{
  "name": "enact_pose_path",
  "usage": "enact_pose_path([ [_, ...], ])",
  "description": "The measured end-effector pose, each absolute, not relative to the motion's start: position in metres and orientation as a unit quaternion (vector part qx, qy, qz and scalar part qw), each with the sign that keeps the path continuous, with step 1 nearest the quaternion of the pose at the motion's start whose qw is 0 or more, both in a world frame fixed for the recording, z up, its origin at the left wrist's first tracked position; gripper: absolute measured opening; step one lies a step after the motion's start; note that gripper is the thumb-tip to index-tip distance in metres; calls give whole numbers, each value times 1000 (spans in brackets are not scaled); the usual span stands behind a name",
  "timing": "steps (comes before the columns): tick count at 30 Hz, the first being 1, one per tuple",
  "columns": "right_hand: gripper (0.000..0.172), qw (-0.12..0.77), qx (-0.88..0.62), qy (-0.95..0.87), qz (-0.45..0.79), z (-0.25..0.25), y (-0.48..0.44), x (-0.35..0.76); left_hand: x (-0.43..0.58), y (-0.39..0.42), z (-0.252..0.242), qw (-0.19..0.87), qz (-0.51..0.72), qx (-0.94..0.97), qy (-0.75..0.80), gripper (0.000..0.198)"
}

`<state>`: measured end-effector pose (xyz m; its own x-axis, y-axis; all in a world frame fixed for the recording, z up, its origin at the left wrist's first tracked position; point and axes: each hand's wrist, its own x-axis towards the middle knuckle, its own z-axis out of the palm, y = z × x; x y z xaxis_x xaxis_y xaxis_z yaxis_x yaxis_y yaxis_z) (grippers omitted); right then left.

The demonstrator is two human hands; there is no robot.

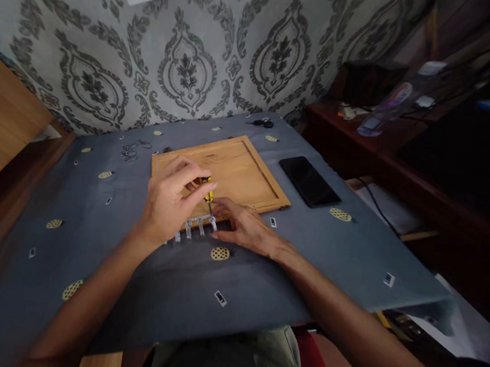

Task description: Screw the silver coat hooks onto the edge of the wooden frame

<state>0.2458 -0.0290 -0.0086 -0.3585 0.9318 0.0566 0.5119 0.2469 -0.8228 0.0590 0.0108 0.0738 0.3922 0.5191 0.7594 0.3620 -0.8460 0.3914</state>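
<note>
A yellow-and-black screwdriver (209,194) is pinched in my left hand (172,196), its shaft pointing down. The tip meets the right end of a metal hook rack (201,220), which lies along the near edge of a framed wooden board (229,164). Several hooks hang off that edge over the blue tablecloth. My right hand (243,225) is beside the rack's right end, thumb and fingers apart around the last hook. Whether its fingertips touch the metal is hard to tell.
A black phone (310,181) lies right of the board. Dark scissors (263,123) rest near the wall, and thin wire loops (130,151) lie at the left. On a side table at the right is a plastic bottle (386,108).
</note>
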Motion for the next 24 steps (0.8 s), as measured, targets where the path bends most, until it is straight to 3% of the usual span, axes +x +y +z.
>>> enact_pose_path([
  [24,57,292,-492,-736,362,-14,-28,248,54,13,77,118,450,848,253,8],
])
